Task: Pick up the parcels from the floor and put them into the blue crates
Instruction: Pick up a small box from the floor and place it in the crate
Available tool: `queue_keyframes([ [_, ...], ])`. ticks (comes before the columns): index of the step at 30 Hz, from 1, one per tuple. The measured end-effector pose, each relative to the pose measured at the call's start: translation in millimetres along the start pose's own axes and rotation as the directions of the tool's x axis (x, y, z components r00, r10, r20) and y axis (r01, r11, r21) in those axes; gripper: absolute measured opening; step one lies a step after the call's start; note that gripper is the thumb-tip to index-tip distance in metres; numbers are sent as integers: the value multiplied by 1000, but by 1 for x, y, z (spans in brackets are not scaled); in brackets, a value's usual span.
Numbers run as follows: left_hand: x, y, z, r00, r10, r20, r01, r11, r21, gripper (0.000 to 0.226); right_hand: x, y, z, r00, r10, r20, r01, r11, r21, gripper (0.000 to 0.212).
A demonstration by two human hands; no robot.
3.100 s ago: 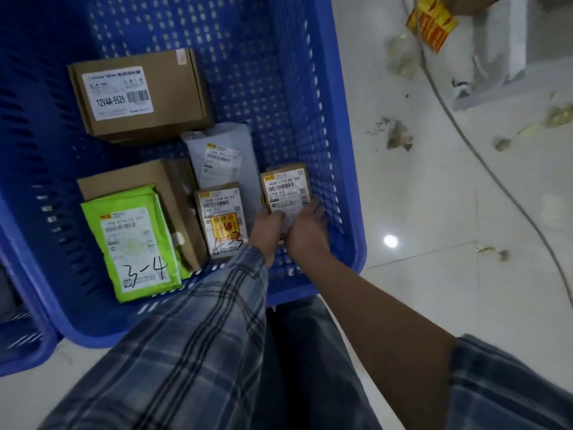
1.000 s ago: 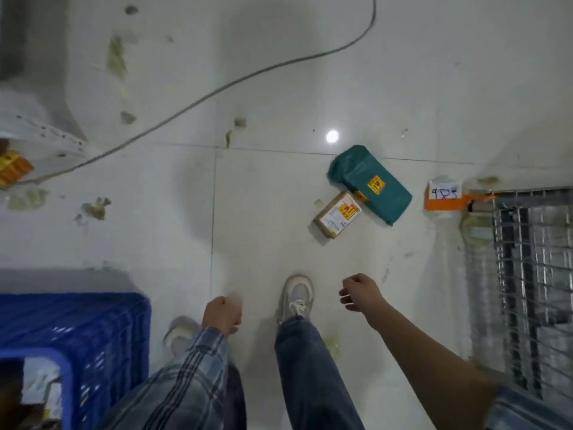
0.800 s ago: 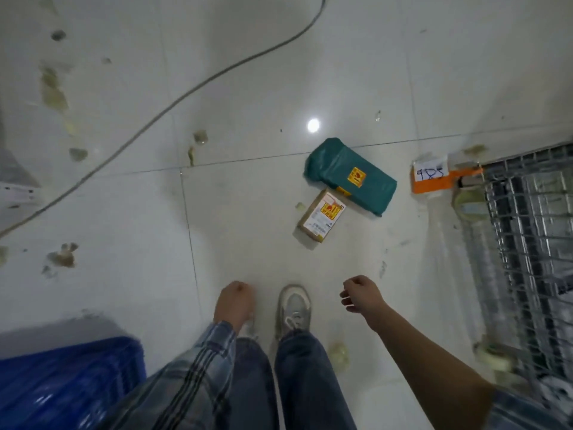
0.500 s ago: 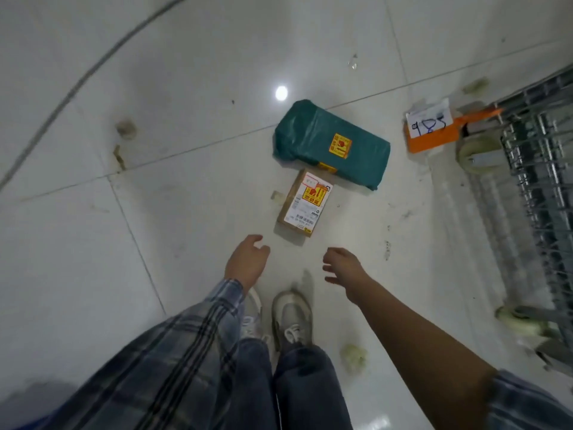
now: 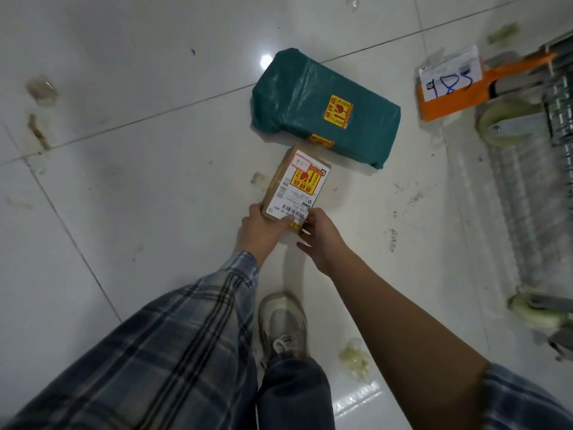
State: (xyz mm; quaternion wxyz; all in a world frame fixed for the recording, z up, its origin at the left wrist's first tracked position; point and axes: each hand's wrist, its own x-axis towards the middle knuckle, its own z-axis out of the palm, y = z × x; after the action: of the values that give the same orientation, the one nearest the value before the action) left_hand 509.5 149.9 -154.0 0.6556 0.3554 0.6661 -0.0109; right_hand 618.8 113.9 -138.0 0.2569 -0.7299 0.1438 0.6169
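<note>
A small brown cardboard parcel (image 5: 296, 184) with a white label and a yellow-red sticker lies on the white tiled floor. My left hand (image 5: 262, 226) grips its near left corner, thumb over the label. My right hand (image 5: 319, 235) touches its near right corner with fingers curled against the edge. Just beyond it lies a larger teal plastic-wrapped parcel (image 5: 322, 107) with yellow stickers, touching the small one's far end. No blue crate is in view.
A wire cage trolley (image 5: 539, 169) on pale wheels stands at the right, with an orange tag and a paper marked 985 (image 5: 449, 85). My shoe (image 5: 283, 324) is planted below the hands. Bits of litter (image 5: 355, 358) dot the floor.
I have turned from the blue crate, bent toward the floor, and both hands, empty and apart half a second ago, have reached forward and closed on the small brown parcel.
</note>
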Motion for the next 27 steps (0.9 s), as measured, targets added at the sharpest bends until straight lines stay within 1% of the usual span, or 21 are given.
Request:
queue_keyframes([
  [3, -18, 1, -1, 996, 21, -86, -30, 995, -99, 51, -23, 8, 4, 1000, 20, 20, -19, 999, -35, 44],
  [6, -43, 10, -14, 982, 82, -171, -112, 979, -171, 48, -63, 15, 8, 999, 20, 40, -18, 999, -48, 41],
  [7, -53, 14, -21, 977, 104, -185, -137, 976, -172, 48, -79, 17, 10, 1000, 7, 29, -5, 998, -66, 37],
  [8, -62, 19, -28, 974, 125, -187, -157, 973, -172, 48, -95, 19, 12, 999, -32, -11, 31, 992, -123, 32],
  [9, -73, 24, -37, 976, 139, -170, -168, 972, -165, 48, -109, 21, 12, 991, -107, -84, 86, 971, -225, 25],
  [10, -84, 28, -46, 979, 146, -143, -169, 972, -164, 49, -119, 24, 10, 963, -211, -169, 144, 929, -341, 17],
  [11, -96, 33, -58, 984, 136, -111, -153, 973, -171, 52, -130, 25, 6, 918, -319, -237, 193, 879, -435, 13],
  [12, -109, 38, -70, 989, 116, -92, -132, 973, -192, 56, -141, 20, 4, 877, -401, -263, 232, 834, -500, 17],
  [13, -122, 42, -83, 992, 96, -87, -112, 971, -209, 58, -151, 12, 2, 849, -471, -240, 281, 787, -550, 26],
  [14, -134, 46, -96, 993, 80, -91, -98, 973, -210, 58, -161, 1, 0, 827, -536, -172, 334, 713, -616, 36],
  [15, -147, 50, -109, 993, 68, -95, -86, 976, -202, 57, -171, -11, 1, 814, -577, -66, 374, 607, -702, 45],
  [16, -160, 54, -122, 994, 59, -94, -77, 976, -202, 54, -181, -22, 3, 813, -579, 70, 419, 496, -761, 53],
  [17, -172, 59, -134, 996, 50, -80, -65, 976, -207, 51, -192, -33, 9, 830, -519, 206, 464, 436, -771, 60],
  [19, -195, 70, -156, 999, 42, -13, -44, 979, -200, 42, -216, -54, 24, 875, -259, 409, 484, 476, -735, 74],
  [20, -207, 76, -166, 999, 43, 32, -36, 981, -191, 39, -227, -61, 33, 873, -136, 469, 473, 475, -742, 74],
  [21, -218, 80, -174, 997, 43, 61, -30, 981, -190, 38, -238, -66, 41, 859, -44, 510, 474, 443, -761, 70],
  [22, -228, 83, -181, 997, 47, 56, -34, 977, -213, 41, -247, -67, 48, 844, 4, 537, 488, 410, -771, 63],
  [23, -236, 82, -186, 999, 49, 12, -44, 959, -279, 45, -256, -65, 54, 830, 16, 557, 504, 406, -762, 57],
  [24, -246, 81, -189, 998, 30, -53, -48, 921, -387, 50, -262, -62, 58, 826, 0, 563, 508, 431, -746, 55],
  [26, -265, 73, -190, 984, -61, -170, -55, 794, -605, 64, -271, -51, 61, 840, -57, 540, 484, 530, -697, 61],
  [27, -275, 67, -188, 975, -102, -196, -55, 746, -664, 70, -275, -43, 62, 849, -90, 521, 467, 588, -660, 65],
])
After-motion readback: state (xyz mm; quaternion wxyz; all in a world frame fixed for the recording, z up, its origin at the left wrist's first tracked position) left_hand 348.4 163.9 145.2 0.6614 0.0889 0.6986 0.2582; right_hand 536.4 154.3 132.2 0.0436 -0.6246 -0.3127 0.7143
